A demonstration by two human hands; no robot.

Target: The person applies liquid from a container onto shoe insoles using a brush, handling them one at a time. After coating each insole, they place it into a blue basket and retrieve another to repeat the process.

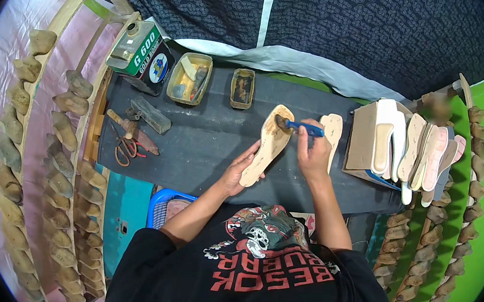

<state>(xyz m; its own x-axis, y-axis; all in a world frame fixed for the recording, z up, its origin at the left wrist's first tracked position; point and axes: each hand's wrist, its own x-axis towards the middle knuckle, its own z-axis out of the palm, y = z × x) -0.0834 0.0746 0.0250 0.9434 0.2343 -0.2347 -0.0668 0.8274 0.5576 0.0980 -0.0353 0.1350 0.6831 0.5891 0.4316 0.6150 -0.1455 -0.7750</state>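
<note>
My left hand (240, 169) grips a pale tan insole (263, 156) by its narrow heel end and holds it tilted above the dark table. A brown, wet-looking smear covers part of its wide end. Closed around a blue-handled brush (308, 129), my right hand (314, 155) presses the bristles against that smeared area. Another insole (331, 128) lies on the table just beyond my right hand, which partly hides it.
At the back left stand a glue can (141, 58), a tub with tools (203, 80) and a smaller tub (249, 90). Scissors (125, 149), a knife (147, 141) and a dark block (151, 115) lie left. A carton (363, 134) with several insoles stands right. Racks of shoe lasts (9, 150) flank both sides.
</note>
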